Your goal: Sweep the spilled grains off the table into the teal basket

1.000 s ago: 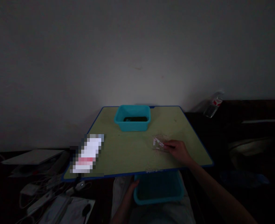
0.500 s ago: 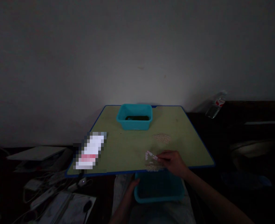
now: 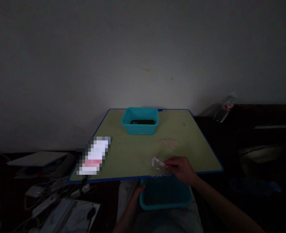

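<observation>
My right hand (image 3: 183,169) pinches a thin, see-through piece with pink-white marks (image 3: 158,162) over the table's near edge. I cannot make out its exact kind. Small pale grains (image 3: 158,176) lie or fall at that edge, just below the piece. Under the edge a turquoise basin (image 3: 165,205) rests on my lap, its inside dark. My left hand (image 3: 138,195) grips the left wall of this basin, thumb over the rim. A second patch of pale grains (image 3: 168,142) lies on the table beyond my right hand.
Another turquoise basin (image 3: 140,129) with dark contents stands at the back of the blue-edged table (image 3: 135,155). A phone-like bright, blurred-out object (image 3: 94,157) lies at the left. Cables and papers (image 3: 67,210) crowd the lower left; a plastic bottle (image 3: 225,108) leans at the right.
The grains at the near edge have thinned and spread, some seeming to drop over the edge towards the lower basin. Both hands have hardly moved.
</observation>
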Action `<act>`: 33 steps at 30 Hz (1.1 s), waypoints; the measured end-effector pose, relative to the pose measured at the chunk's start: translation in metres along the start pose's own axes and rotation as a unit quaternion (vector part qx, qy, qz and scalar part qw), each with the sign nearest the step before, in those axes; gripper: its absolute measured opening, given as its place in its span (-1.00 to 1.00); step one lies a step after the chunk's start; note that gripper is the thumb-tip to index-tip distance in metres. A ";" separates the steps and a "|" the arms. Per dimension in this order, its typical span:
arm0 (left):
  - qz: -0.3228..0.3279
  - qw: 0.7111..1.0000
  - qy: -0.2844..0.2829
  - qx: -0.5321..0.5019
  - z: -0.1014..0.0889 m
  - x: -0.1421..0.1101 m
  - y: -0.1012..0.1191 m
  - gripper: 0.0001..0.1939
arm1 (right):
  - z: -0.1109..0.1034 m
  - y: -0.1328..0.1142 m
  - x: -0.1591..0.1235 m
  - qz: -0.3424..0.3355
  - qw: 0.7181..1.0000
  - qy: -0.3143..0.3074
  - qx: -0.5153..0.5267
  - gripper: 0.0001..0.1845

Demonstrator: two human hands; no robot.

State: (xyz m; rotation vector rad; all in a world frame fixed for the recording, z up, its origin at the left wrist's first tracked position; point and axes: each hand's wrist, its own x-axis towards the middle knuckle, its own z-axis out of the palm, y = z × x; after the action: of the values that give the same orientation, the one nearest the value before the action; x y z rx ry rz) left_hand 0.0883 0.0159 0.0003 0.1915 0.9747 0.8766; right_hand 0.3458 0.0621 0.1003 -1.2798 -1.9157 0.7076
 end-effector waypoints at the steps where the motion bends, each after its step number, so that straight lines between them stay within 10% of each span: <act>1: 0.009 1.000 0.004 0.000 0.002 -0.003 -0.001 -0.53 | -0.005 0.002 0.001 0.008 1.000 0.010 -0.002 -0.74; 33: 0.010 1.000 0.019 0.016 -0.001 -0.006 0.001 -0.43 | 0.010 -0.003 0.008 0.024 0.999 -0.036 0.006 -0.77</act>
State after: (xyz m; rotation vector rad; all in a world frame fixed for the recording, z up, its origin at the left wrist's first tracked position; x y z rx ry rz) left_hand 0.0851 0.0123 0.0040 0.2132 1.0249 0.8865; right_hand 0.3342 0.0679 0.0989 -1.3124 -1.9419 0.7982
